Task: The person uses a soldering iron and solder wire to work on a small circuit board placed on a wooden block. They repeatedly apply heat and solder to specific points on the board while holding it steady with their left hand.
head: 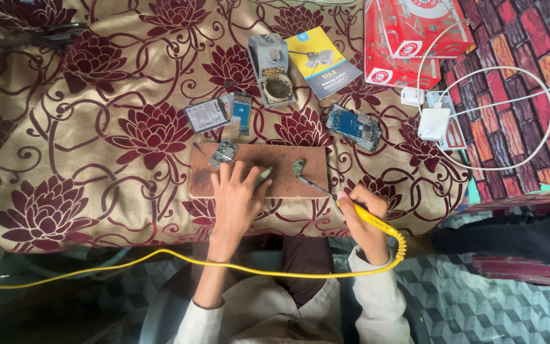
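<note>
Right hand (365,216) fingers clamped on soldering iron (377,223); left hand (237,197) fingers together, green tool (263,176) half hidden.

the left hand (237,194) covers part of a green-handled tool (263,176) on the wooden board (288,181), so the grip cannot be told. the small part (298,167) on that board is too tiny to identify. beyond the board, the red box (408,38) is cut off by the top edge.
</note>
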